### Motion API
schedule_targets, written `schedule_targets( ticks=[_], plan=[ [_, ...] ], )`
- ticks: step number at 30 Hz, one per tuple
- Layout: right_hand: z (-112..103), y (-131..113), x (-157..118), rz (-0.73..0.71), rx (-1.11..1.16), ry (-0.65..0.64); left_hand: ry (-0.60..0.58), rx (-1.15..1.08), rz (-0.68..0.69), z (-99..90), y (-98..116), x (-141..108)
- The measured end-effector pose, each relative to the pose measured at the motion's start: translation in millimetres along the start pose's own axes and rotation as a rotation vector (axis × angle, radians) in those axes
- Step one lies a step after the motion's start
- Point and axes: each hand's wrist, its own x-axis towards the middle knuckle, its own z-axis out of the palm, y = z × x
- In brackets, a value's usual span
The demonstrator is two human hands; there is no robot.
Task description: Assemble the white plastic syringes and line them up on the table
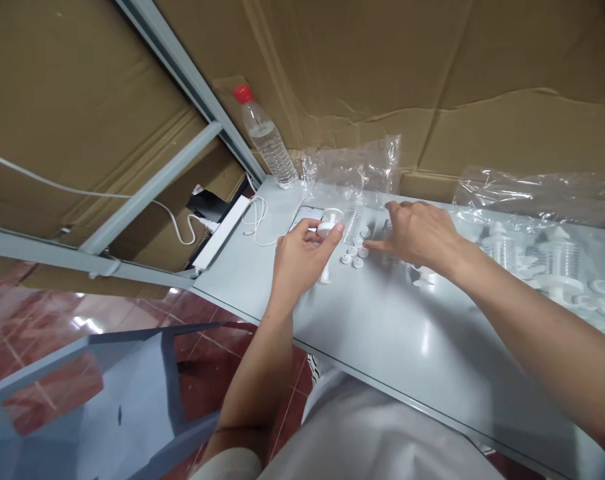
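Note:
My left hand point(305, 257) pinches a white plastic part point(332, 223) with a round disc, held above the grey table point(382, 340). My right hand point(415, 237) is palm down to its right, fingers apart, one finger reaching toward several small white round caps point(352, 252). Whether anything lies under the palm is hidden. Behind the caps stands a clear ribbed piece point(353, 221). A small white piece point(324, 275) lies below my left hand, and another white part point(422, 275) is below my right hand.
White spring-like parts point(559, 260) and loose white pieces crowd the table's right side. At the back are clear plastic bags point(352, 167) and a red-capped bottle point(271, 143). A phone point(308, 215), a cable and a white power strip point(222, 233) are on the left.

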Motion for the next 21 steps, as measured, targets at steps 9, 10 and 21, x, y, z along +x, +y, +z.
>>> schedule_targets(
  ticks=[9,10,21],
  plan=[
    [-1.3,-32.5,31.9,-0.270,-0.211,-0.221,-0.123,-0.178,-0.125,-19.3,-25.7,-29.3],
    [0.8,-35.4,34.8,-0.271,-0.199,-0.233,-0.124,-0.180,-0.142,-21.5,-29.5,-31.3],
    [-8.5,-30.5,31.4,-0.232,-0.065,-0.235,-0.174,-0.148,-0.090,-20.2,-23.6,-21.0]
  ],
)
